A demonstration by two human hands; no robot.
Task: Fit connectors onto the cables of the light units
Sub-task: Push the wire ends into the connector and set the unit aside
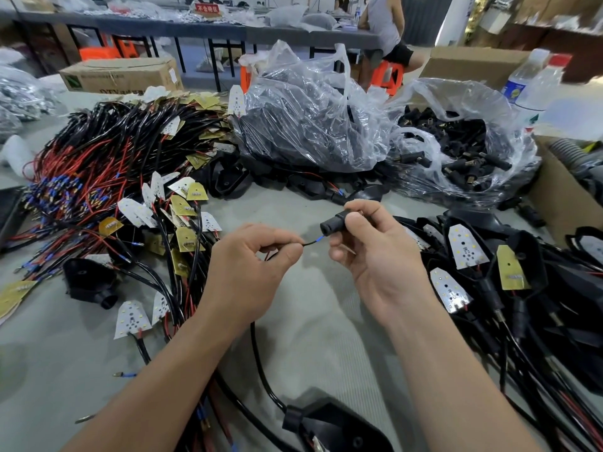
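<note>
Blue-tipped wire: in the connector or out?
Out. The blue-tipped wire, pinched by the left hand, shows its whole blue tip just outside the mouth of the black connector in the right hand.

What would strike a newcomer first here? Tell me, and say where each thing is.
At the centre, the left hand pinches a thin black cable with a blue tip, aimed at a black connector held in the right hand. A big heap of red and black cables sprawls at the left, and clear plastic bags of black parts sit behind.
</note>
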